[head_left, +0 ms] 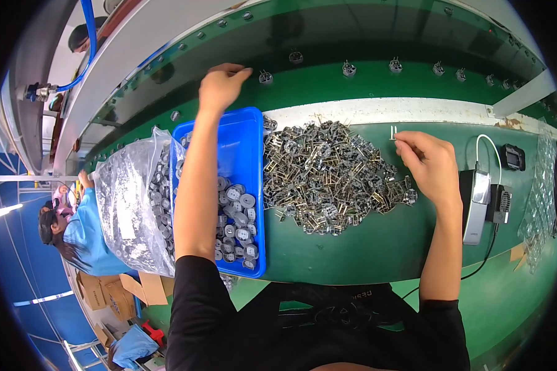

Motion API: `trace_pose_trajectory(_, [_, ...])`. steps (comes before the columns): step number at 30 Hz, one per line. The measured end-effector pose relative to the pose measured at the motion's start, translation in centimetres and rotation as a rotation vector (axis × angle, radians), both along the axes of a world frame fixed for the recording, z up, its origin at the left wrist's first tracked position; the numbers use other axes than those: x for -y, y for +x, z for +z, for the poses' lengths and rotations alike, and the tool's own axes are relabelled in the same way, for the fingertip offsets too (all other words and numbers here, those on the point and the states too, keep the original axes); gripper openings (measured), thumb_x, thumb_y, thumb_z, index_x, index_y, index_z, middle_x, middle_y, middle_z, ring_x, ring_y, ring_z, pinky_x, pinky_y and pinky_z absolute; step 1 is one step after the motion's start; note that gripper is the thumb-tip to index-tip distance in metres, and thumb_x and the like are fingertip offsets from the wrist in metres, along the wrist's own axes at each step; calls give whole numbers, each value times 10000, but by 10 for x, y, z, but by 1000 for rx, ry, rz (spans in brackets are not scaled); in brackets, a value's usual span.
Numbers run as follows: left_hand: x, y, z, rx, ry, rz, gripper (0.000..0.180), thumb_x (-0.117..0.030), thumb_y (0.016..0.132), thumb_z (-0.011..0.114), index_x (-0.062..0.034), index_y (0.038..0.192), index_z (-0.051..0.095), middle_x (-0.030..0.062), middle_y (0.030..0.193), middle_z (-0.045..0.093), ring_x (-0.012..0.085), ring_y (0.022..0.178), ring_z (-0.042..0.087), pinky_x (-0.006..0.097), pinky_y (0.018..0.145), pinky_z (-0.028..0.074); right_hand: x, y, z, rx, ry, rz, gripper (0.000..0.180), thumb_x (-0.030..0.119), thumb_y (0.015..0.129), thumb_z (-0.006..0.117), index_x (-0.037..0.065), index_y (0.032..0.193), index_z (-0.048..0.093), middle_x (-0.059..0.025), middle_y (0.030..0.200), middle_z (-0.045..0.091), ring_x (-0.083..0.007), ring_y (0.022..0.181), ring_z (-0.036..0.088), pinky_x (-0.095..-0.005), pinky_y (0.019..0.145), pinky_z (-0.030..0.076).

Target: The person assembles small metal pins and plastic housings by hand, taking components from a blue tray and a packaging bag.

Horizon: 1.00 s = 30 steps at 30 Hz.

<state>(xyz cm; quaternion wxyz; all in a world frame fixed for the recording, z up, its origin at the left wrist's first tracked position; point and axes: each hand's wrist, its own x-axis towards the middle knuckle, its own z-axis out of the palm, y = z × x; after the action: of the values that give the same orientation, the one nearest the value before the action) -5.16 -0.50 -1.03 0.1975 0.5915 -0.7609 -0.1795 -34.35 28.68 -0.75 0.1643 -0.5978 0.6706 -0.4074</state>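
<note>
My left hand [224, 88] reaches across the blue tray [259, 185] to the green conveyor belt, its fingers bent together. Whatever those fingers may hold is hidden. Just right of its fingertips stands a small plug part [265, 77] with upright prongs, apart from them. In my right hand [428, 162], thumb and forefinger pinch a two-pronged plug part [393, 132]; its two bright pins point up and its body is mostly covered. Between my arms lies a heap of dark plug parts with brassy pins [328, 176]. Grey plastic plug covers [236, 216] lie in the tray.
More plug parts [349, 68] stand spaced along the belt [315, 83], behind a white rail [377, 106]. A clear bag [133, 204] of grey pieces leans left of the tray. A power bank [476, 207] with cables lies right. Another person in blue [90, 238] sits far left.
</note>
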Motion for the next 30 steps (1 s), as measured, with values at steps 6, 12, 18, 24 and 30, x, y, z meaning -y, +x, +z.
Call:
trace_pose_trajectory(6, [16,80,-1,441,-100,112,425,-193,787,693,-102,1201,672,161,1205,667,334,1115,633,419,975,489,4,8,8,132,-76,63,103,-6,812,715,-5,910,681,-78,791,670,-176,673,665,-270,620,523])
trace_pose_trajectory(12, [4,62,-2,427,-18,88,404,-130,739,736,-79,1137,690,178,1091,704,349,1038,668,416,945,509,5,12,5,149,-140,112,233,-83,809,661,32,1009,691,-58,882,599,-170,750,630,-277,650,498])
trace_pose_trajectory(18, [-26,35,10,152,-115,-47,385,-108,702,720,-60,1082,686,167,983,724,335,931,700,404,856,540,2,14,-1,293,-190,167,201,-100,792,660,9,953,714,-48,892,613,-148,767,632,-255,646,505])
trace_pose_trajectory(24, [-154,-36,44,-201,140,-358,347,-4,686,684,-43,1030,659,86,852,643,165,760,634,298,710,525,-3,34,9,583,-101,261,139,-37,793,741,-3,925,714,-60,898,651,-111,750,630,-230,640,509])
trace_pose_trajectory(30, [-208,-52,59,-434,361,-550,371,46,708,689,-48,1066,673,68,874,628,129,752,623,260,718,534,-4,55,14,471,-245,201,142,9,796,759,31,931,722,-45,894,655,-116,723,625,-247,599,498])
